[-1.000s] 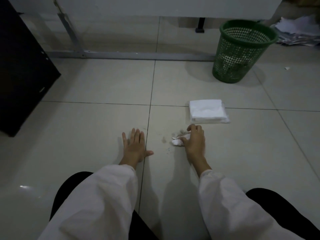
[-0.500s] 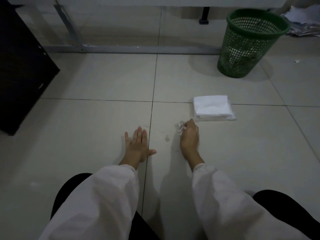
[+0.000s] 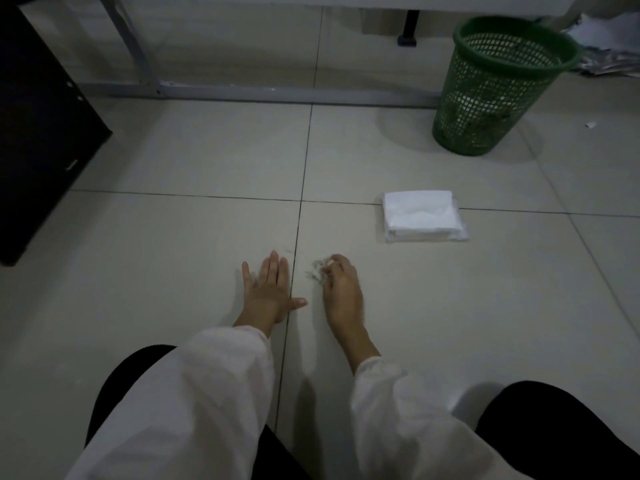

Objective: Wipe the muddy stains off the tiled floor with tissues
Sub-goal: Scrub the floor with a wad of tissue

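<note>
Left hand (image 3: 268, 292) lies flat on the tiled floor (image 3: 173, 258), fingers straight and together, thumb out toward the grout line; it holds nothing. Right hand (image 3: 341, 289) sits just right of that line, fingers curled down round a crumpled tissue (image 3: 320, 270) pressed to the tile; only a blurred, greyish scrap of it shows at the fingertips. Faint smudges mark the floor by the tissue and near the left fingertips. A stack of white tissues (image 3: 423, 215) rests on the floor, farther off and right of the right hand, apart from it. A green mesh waste bin (image 3: 498, 88) stands far right. A dark cabinet (image 3: 38, 133) fills the left edge. White sleeves and dark knees occupy the near foreground.
</note>
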